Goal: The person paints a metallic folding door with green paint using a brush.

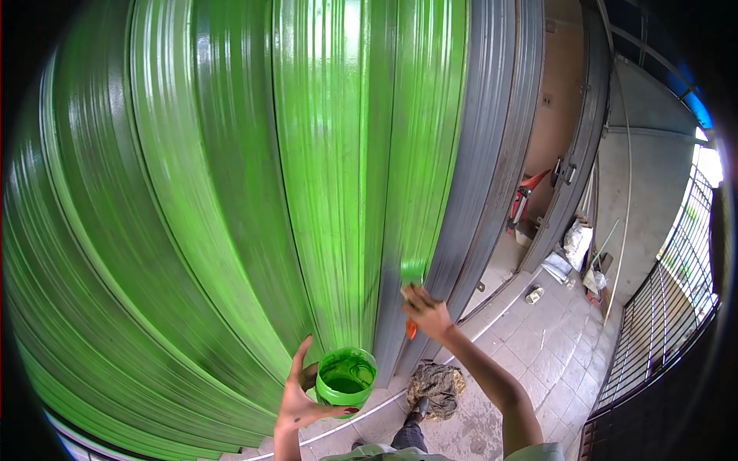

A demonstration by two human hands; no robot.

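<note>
My right hand [427, 311] grips a paintbrush [413, 269] whose bristles carry green paint and press against a grey metal panel at the edge of the painted part. An orange handle end [411, 329] sticks out below my fingers. In my left hand [298, 392] is a small tub of green paint [346, 378], held from the side with thumb and fingers around it. Green paint coats its inner wall. The folding metal door [330, 154] is streaked green across most of its panels, while the panels at right [492, 115] are bare grey.
A crumpled, stained cloth [437, 390] lies on the tiled floor [492, 430] by my foot. Right of the doorway are a white bag [578, 244], a small pale object [535, 294] and a barred gate [653, 323]. A red object [524, 201] stands inside the doorway.
</note>
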